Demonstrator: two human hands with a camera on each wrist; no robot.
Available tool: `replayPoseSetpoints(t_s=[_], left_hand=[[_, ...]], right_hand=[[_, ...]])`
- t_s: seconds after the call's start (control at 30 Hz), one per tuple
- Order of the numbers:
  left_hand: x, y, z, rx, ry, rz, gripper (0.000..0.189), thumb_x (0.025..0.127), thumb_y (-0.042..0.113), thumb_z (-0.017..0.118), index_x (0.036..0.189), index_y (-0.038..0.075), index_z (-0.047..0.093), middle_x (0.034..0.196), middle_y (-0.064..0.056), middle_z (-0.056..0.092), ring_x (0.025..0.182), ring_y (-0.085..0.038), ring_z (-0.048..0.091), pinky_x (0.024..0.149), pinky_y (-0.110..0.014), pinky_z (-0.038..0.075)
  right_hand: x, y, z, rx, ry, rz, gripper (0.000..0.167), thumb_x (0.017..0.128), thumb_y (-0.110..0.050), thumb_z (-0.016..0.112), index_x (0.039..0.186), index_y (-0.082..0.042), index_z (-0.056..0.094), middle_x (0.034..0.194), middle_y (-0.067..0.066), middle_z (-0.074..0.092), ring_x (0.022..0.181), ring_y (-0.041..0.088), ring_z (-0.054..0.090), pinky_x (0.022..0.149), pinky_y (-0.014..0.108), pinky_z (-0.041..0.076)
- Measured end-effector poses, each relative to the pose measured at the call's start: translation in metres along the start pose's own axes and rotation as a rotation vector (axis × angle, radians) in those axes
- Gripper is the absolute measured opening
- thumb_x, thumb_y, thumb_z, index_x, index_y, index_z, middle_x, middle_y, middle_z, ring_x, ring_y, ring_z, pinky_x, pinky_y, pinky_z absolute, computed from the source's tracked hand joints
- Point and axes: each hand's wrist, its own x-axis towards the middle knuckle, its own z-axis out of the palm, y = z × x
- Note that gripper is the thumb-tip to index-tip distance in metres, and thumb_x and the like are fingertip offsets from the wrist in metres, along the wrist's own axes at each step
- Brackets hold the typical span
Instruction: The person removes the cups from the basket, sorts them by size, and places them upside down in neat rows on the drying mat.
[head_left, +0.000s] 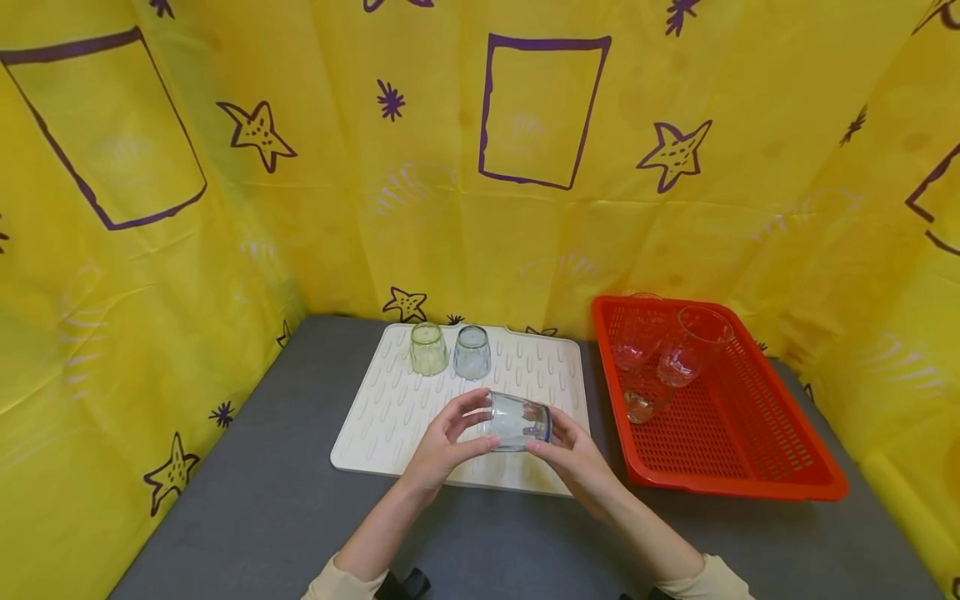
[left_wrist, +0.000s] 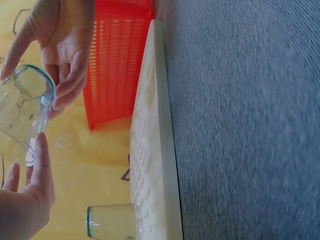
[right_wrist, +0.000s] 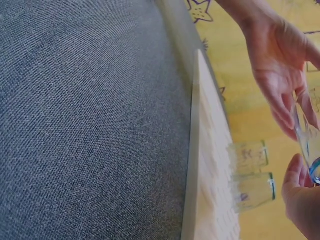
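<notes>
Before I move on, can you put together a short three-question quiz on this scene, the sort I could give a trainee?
1. Multiple choice: how is the raised glass held? A) left-handed only; B) right-handed only; C) two-handed.
2. Count: how many glasses stand on the white mat?
3. Fill in the blank: in the head view, the red basket sits to the ___ of the mat.

Key:
1. C: the left hand and the right hand both hold it.
2. Two: the yellow-green glass and the bluish glass.
3. Right.
</notes>
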Motion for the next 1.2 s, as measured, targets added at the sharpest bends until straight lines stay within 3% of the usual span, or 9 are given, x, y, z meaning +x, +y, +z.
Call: replayPoseSetpoints(t_s=[0.1, 0.2, 0.47, 0.67, 0.8, 1.03, 1.2], left_hand=[[-0.001, 0.000, -0.005, 0.024, -0.017, -0.012, 0.068, 0.086, 0.013, 0.073, 0.144, 0.009, 0.040, 0.144, -0.014, 0.043, 0.132, -0.031, 0.041, 0.096, -0.034, 0.049], [-0.003, 0.000, -0.014, 0.061, 0.008, -0.012, 0.069, 0.085, 0.012, 0.073, 0.145, 0.009, 0.039, 0.145, -0.013, 0.042, 0.134, -0.033, 0.040, 0.102, -0.040, 0.044], [-0.012, -0.003, -0.061, 0.237, 0.266, -0.012, 0.065, 0.085, 0.013, 0.076, 0.141, 0.009, 0.043, 0.144, -0.013, 0.044, 0.135, -0.034, 0.040, 0.111, -0.050, 0.030], [-0.020, -0.002, -0.100, 0.428, 0.392, -0.083, 0.072, 0.085, 0.022, 0.077, 0.143, 0.006, 0.038, 0.148, -0.018, 0.039, 0.137, -0.032, 0.034, 0.114, -0.050, 0.024], [-0.026, 0.000, -0.120, 0.531, 0.454, -0.151, 0.078, 0.085, 0.024, 0.077, 0.146, 0.003, 0.034, 0.150, -0.019, 0.034, 0.139, -0.034, 0.028, 0.115, -0.050, 0.020], [-0.034, -0.004, -0.136, 0.582, 0.490, -0.247, 0.085, 0.084, 0.023, 0.077, 0.148, -0.002, 0.027, 0.150, -0.027, 0.026, 0.141, -0.040, 0.023, 0.113, -0.052, 0.020], [-0.036, -0.008, -0.140, 0.586, 0.477, -0.284, 0.086, 0.085, 0.025, 0.076, 0.149, -0.001, 0.025, 0.151, -0.027, 0.023, 0.140, -0.042, 0.023, 0.112, -0.054, 0.022]], right_hand=[[0.002, 0.001, 0.001, -0.003, 0.009, 0.005, 0.068, 0.092, -0.010, 0.065, 0.147, 0.003, 0.028, 0.142, 0.022, 0.043, 0.117, 0.023, 0.053, 0.102, 0.032, 0.043], [0.006, 0.002, 0.001, -0.009, 0.045, 0.015, 0.067, 0.091, -0.011, 0.067, 0.146, 0.002, 0.031, 0.140, 0.021, 0.045, 0.117, 0.023, 0.054, 0.102, 0.031, 0.043], [0.028, 0.000, -0.002, 0.016, 0.225, 0.025, 0.063, 0.088, -0.005, 0.069, 0.143, -0.001, 0.039, 0.136, 0.019, 0.048, 0.114, 0.026, 0.053, 0.096, 0.026, 0.047], [0.051, -0.004, 0.000, -0.143, 0.386, 0.035, 0.068, 0.085, -0.015, 0.075, 0.142, -0.002, 0.041, 0.135, 0.019, 0.049, 0.116, 0.029, 0.050, 0.102, 0.038, 0.042], [0.068, -0.006, 0.003, -0.250, 0.493, 0.029, 0.071, 0.081, -0.018, 0.078, 0.141, -0.003, 0.044, 0.133, 0.017, 0.049, 0.115, 0.032, 0.046, 0.100, 0.043, 0.042], [0.095, -0.004, 0.000, -0.407, 0.619, -0.011, 0.072, 0.077, -0.020, 0.081, 0.138, -0.004, 0.047, 0.127, 0.017, 0.052, 0.113, 0.031, 0.048, 0.093, 0.042, 0.045], [0.108, -0.003, -0.005, -0.513, 0.664, -0.044, 0.070, 0.075, -0.019, 0.082, 0.135, 0.000, 0.050, 0.129, 0.020, 0.050, 0.116, 0.034, 0.048, 0.100, 0.046, 0.041]])
